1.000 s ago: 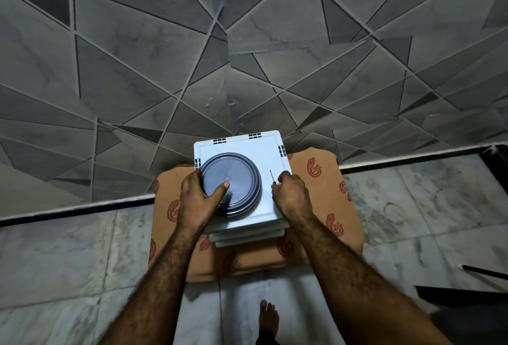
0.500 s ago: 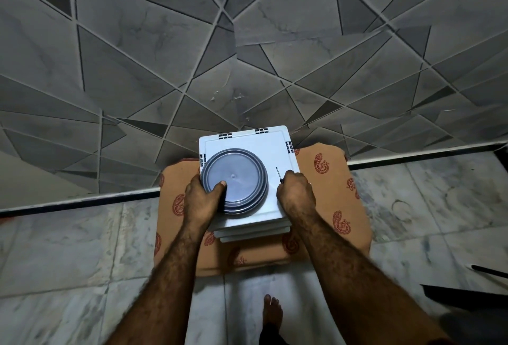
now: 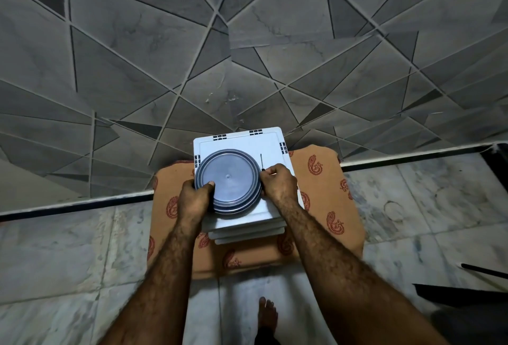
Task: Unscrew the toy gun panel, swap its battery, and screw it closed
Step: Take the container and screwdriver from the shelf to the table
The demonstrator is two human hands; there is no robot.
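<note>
Below the tiled wall (image 3: 137,55), the right grip (image 3: 277,182), pinching a screwdriver (image 3: 261,161), now joins the left grip (image 3: 195,201) clasping the container (image 3: 231,179), probably to lift it.

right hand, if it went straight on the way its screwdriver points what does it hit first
Probably only the tiled wall: the right hand and its screwdriver point across bare box top, just right of the lid; depth is unclear.
</note>
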